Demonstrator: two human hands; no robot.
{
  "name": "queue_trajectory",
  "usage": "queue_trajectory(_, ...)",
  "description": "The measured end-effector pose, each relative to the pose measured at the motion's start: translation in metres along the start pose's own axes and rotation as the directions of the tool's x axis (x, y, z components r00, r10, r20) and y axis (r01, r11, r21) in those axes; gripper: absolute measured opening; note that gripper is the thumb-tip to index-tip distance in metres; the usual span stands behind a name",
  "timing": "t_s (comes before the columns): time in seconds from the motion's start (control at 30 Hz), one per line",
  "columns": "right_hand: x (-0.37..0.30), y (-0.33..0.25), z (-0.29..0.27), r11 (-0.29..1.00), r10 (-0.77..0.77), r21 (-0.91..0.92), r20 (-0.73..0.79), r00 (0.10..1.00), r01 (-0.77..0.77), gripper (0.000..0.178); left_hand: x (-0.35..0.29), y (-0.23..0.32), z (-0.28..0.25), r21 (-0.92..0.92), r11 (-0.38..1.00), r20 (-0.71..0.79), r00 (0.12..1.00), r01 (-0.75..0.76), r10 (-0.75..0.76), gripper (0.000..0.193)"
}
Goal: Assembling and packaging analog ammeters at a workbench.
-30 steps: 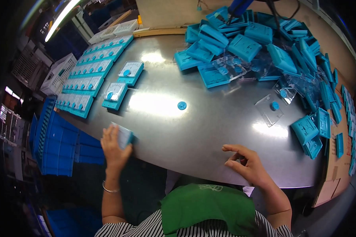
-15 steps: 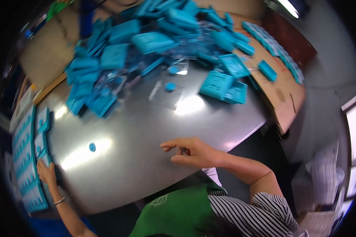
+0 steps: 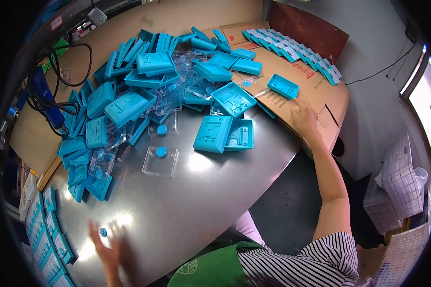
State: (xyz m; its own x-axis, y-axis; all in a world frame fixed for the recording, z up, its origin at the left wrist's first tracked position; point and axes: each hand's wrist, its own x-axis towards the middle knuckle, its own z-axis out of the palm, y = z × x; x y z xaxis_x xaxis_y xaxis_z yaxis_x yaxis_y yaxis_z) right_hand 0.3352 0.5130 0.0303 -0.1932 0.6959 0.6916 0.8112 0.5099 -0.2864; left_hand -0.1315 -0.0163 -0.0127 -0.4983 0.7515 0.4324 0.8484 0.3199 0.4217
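Observation:
My left hand [image 3: 106, 251] is over the metal table at the lower left, blurred by motion, with thumb and fingers apart. Close to its fingers lies a small round blue knob [image 3: 103, 232]. Out at the right, my right hand [image 3: 305, 119] reaches over the cardboard, fingers extended and nothing visibly gripped. Its fingertips are at the near edge of a teal plastic shell [image 3: 283, 86]; whether they touch it I cannot tell. On the table between my hands are a clear plastic cover [image 3: 160, 165] with a blue knob and a pair of teal shells [image 3: 213, 134].
A heap of teal shells [image 3: 129, 105] mixed with clear covers fills the table's far side. Teal-and-white units stand in rows at the left edge [image 3: 57, 239] and far right [image 3: 292, 51]. A blue tool [image 3: 47, 98] with a black cable hangs at the left. White crates [image 3: 392, 177] stand at right.
The view has shifted. My right hand has moved from above the table's front to the teal shell on the cardboard. My left hand has left the units at the left and come near the loose knob.

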Motion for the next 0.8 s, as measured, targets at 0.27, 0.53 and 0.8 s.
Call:
queue_trajectory(0.27, 0.098, 0.071, 0.022, 0.987, 0.159, -0.051, 0.429, 0.889, -0.152, 0.032, 0.026, 0.154, 0.076, -0.320, 0.895, 0.348, 0.840, -0.310, 0.415, 0.040)
queue_trajectory(0.53, 0.189, 0.103, 0.085, 0.953, 0.079, -0.303, 0.265, 0.961, 0.005, 0.038, 0.060, 0.212, 0.138, -0.361, 0.863, 0.384, 0.787, -0.353, 0.483, 0.037)
queue_trajectory(0.8, 0.251, 0.126, 0.174, 0.783, -0.016, -0.570, 0.381, 0.925, 0.248, 0.037, 0.070, 0.222, 0.141, -0.227, 0.904, 0.488, 0.761, -0.363, 0.428, 0.043)
